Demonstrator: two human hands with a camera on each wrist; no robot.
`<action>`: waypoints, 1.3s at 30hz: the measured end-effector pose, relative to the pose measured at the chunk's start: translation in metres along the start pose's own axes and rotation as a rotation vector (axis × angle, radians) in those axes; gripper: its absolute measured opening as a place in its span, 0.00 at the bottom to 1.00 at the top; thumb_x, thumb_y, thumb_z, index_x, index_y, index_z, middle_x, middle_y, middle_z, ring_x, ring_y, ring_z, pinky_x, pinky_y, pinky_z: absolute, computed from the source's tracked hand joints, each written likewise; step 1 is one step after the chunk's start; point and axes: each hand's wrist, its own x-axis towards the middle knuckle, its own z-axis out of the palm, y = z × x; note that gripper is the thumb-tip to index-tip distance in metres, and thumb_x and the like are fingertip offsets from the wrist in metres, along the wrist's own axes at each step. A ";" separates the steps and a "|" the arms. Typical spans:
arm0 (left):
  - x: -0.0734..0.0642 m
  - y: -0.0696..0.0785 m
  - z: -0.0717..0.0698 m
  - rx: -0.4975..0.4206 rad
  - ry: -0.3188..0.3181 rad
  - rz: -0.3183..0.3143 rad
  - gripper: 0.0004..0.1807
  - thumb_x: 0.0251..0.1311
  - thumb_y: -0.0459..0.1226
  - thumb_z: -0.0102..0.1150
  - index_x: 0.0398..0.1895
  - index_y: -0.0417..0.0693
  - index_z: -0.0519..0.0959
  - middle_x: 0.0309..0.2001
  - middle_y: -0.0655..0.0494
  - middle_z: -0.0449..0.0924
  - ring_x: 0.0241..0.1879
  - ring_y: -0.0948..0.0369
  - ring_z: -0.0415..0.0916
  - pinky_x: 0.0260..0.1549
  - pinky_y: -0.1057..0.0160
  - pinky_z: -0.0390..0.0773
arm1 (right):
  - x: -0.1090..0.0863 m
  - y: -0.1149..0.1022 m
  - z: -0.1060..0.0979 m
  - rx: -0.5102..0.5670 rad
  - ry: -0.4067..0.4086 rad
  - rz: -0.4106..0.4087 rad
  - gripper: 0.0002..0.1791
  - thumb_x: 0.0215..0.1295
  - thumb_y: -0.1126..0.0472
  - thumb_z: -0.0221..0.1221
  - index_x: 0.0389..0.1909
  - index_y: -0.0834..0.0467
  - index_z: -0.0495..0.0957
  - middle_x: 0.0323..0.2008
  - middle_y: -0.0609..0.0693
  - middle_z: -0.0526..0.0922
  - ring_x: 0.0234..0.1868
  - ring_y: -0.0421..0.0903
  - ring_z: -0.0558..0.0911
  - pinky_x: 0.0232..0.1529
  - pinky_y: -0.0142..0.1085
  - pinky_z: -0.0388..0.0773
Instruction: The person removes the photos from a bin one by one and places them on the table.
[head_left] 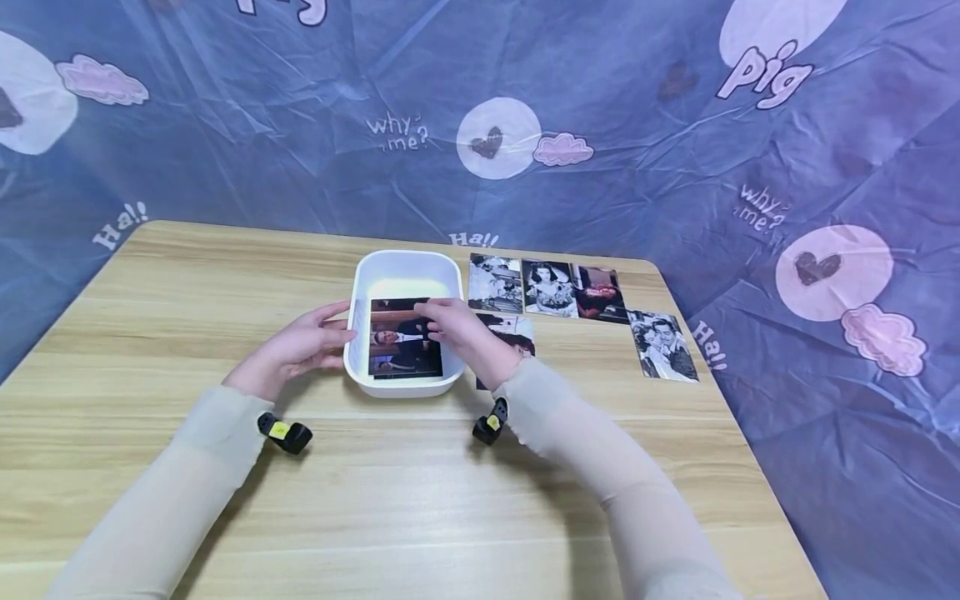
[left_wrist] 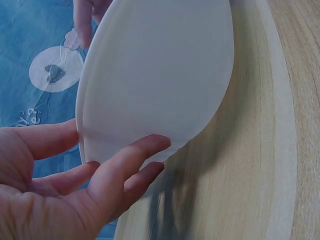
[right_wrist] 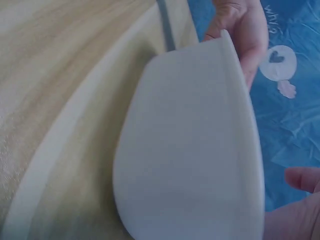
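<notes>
A white plastic box (head_left: 407,389) stands on the table with a dark colour photo (head_left: 401,342) lying in it; another dark edge shows under that photo. My left hand (head_left: 307,342) touches the box's left side, its fingers spread along the rim and outer wall, as the left hand (left_wrist: 85,185) in the left wrist view also shows. Over the box's right rim reaches my right hand (head_left: 472,337), fingertips at the photo's upper right corner. Whether they pinch it I cannot tell; in the right wrist view the box wall hides most of the fingers.
Right of the box lie several photos: black-and-white prints (head_left: 495,283) (head_left: 551,288), a reddish one (head_left: 600,292) and a couple portrait (head_left: 663,346) farther right. Another photo (head_left: 513,329) is partly under the right forearm. A blue printed cloth (head_left: 322,167) hangs behind the wooden table (head_left: 360,517).
</notes>
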 end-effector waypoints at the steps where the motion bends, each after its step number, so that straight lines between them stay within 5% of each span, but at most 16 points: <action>1: 0.000 0.000 0.000 0.001 0.001 -0.001 0.41 0.69 0.27 0.44 0.77 0.43 0.32 0.74 0.30 0.42 0.52 0.58 0.76 0.56 0.55 0.79 | 0.001 0.002 0.001 -0.030 0.011 0.012 0.30 0.69 0.61 0.55 0.69 0.67 0.60 0.66 0.60 0.66 0.64 0.55 0.67 0.70 0.43 0.68; 12: 0.000 0.002 0.000 0.021 0.007 0.002 0.41 0.69 0.28 0.44 0.77 0.43 0.33 0.74 0.31 0.43 0.55 0.54 0.75 0.55 0.56 0.80 | 0.006 0.014 0.008 -0.269 0.075 0.016 0.24 0.65 0.61 0.54 0.61 0.65 0.72 0.59 0.55 0.74 0.33 0.43 0.72 0.53 0.39 0.75; 15: 0.000 0.002 0.000 0.019 0.013 0.003 0.41 0.69 0.27 0.43 0.77 0.43 0.33 0.74 0.30 0.43 0.50 0.59 0.78 0.54 0.57 0.81 | 0.006 0.015 0.010 -0.267 0.077 0.014 0.23 0.63 0.63 0.54 0.59 0.65 0.73 0.55 0.54 0.75 0.37 0.42 0.72 0.52 0.39 0.76; 19: 0.000 0.002 0.000 0.016 0.010 0.007 0.41 0.69 0.27 0.44 0.77 0.43 0.33 0.74 0.30 0.43 0.46 0.63 0.79 0.54 0.57 0.81 | 0.006 0.016 0.013 -0.252 0.110 0.021 0.10 0.60 0.64 0.56 0.41 0.62 0.74 0.45 0.48 0.72 0.46 0.45 0.71 0.52 0.40 0.76; 22: 0.000 0.001 0.000 0.011 0.004 0.006 0.42 0.69 0.27 0.45 0.77 0.43 0.33 0.74 0.29 0.42 0.47 0.64 0.79 0.54 0.56 0.81 | 0.008 0.018 0.015 -0.216 0.149 0.031 0.05 0.59 0.65 0.57 0.34 0.59 0.71 0.37 0.46 0.71 0.40 0.46 0.74 0.44 0.37 0.75; 27: -0.001 0.000 0.001 0.000 -0.003 0.011 0.41 0.69 0.27 0.44 0.77 0.43 0.32 0.74 0.29 0.41 0.46 0.64 0.80 0.54 0.56 0.81 | 0.012 0.023 0.018 -0.135 0.189 0.017 0.15 0.60 0.71 0.56 0.49 0.66 0.73 0.32 0.48 0.74 0.21 0.41 0.69 0.26 0.28 0.65; 30: -0.001 0.000 0.002 -0.004 0.000 0.008 0.41 0.69 0.26 0.43 0.77 0.43 0.32 0.74 0.29 0.41 0.44 0.65 0.80 0.53 0.58 0.82 | 0.013 0.027 0.021 -0.185 0.208 -0.039 0.28 0.59 0.76 0.55 0.63 0.67 0.69 0.45 0.54 0.81 0.31 0.40 0.75 0.32 0.25 0.72; 34: -0.001 0.001 0.003 -0.008 0.002 0.004 0.41 0.69 0.26 0.43 0.77 0.43 0.32 0.74 0.29 0.41 0.44 0.66 0.80 0.53 0.58 0.81 | 0.011 0.031 0.026 -0.359 0.265 -0.114 0.36 0.55 0.77 0.56 0.68 0.63 0.65 0.64 0.61 0.71 0.62 0.48 0.69 0.62 0.32 0.72; 39: -0.002 0.001 0.004 -0.001 0.008 0.006 0.41 0.69 0.26 0.43 0.77 0.43 0.32 0.74 0.29 0.42 0.43 0.67 0.79 0.53 0.58 0.81 | 0.010 0.032 0.028 -0.366 0.269 -0.148 0.40 0.51 0.78 0.58 0.69 0.63 0.63 0.58 0.62 0.75 0.58 0.51 0.71 0.62 0.35 0.73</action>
